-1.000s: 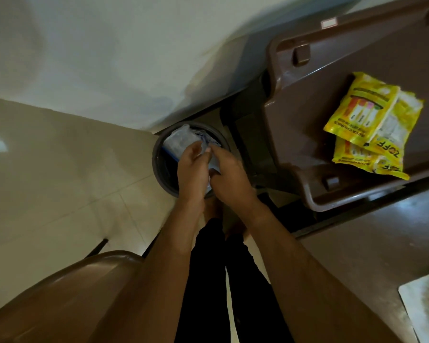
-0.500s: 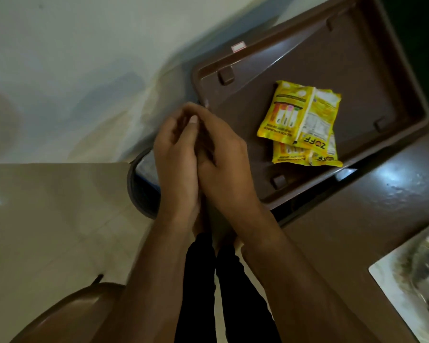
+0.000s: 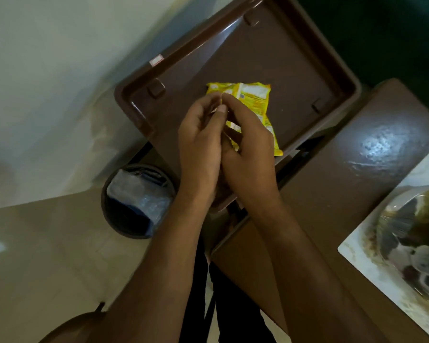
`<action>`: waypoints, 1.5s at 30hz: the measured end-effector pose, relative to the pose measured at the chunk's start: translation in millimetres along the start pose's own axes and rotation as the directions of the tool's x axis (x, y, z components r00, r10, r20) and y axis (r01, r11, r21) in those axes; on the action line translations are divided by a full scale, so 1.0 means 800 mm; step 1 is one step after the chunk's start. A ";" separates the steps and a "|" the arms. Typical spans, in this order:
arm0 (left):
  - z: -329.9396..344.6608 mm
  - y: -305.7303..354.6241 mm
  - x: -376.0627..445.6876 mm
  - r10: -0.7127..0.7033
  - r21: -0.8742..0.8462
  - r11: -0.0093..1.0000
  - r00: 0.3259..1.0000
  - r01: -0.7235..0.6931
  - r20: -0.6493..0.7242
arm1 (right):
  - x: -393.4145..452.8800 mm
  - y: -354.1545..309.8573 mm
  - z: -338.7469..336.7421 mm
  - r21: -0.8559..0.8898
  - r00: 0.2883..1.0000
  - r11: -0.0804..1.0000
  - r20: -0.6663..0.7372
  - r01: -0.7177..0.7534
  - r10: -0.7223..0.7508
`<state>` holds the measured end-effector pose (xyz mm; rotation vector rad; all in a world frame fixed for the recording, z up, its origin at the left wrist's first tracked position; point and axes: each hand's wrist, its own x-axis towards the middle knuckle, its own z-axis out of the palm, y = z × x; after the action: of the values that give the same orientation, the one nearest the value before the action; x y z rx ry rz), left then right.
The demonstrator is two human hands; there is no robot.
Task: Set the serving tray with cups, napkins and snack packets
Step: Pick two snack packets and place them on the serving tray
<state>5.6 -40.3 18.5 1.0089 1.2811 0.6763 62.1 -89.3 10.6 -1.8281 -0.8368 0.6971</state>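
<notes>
Your snack packets (image 3: 254, 97) are glossy yellow pouches with a paler printed panel, lying overlapped on the floor of the brown serving tray (image 3: 295, 58), near its middle. The tray is a deep, rimmed rectangle with small raised blocks in its corners and a small label on one rim; it sits skewed, its near corner overhanging the brown tabletop (image 3: 344, 181).

Your left hand (image 3: 200, 144) and right hand (image 3: 248, 149) are pressed together above the packets, fingers (image 3: 222, 110) curled and touching at the tips. I cannot tell whether they pinch anything; the gap between them is in shadow, and your hands cover the lower half of the packets, so their printing cannot be read. How many packets lie there cannot be told either.

On the floor to the left stands a dark round bin (image 3: 136, 201) with crumpled clear plastic inside. A white plate (image 3: 382, 256) with dark food is cut off at the right edge.

Half a second ago your hands hung left of the tray's corner, over the bin; they are now over the tray, and the bin is fully uncovered.
</notes>
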 end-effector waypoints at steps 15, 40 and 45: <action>0.004 -0.027 0.048 0.110 0.396 0.916 0.990 -0.067 -0.088 | 0.031 0.042 -0.037 -0.249 0.966 0.939 -0.165 -0.236 0.199; 0.026 0.065 0.071 -0.163 0.015 0.987 0.987 0.163 0.000 | 0.036 0.018 -0.040 0.015 1.000 1.000 0.007 0.017 -0.018; 0.021 0.077 0.091 -0.159 -0.042 0.985 0.977 0.166 0.144 | 0.056 0.026 -0.042 0.029 0.969 1.000 -0.248 0.004 0.004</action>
<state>43.5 45.9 40.7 0.8811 1.2010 0.5029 119.3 -77.4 -0.7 -1.8426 -0.6576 0.4649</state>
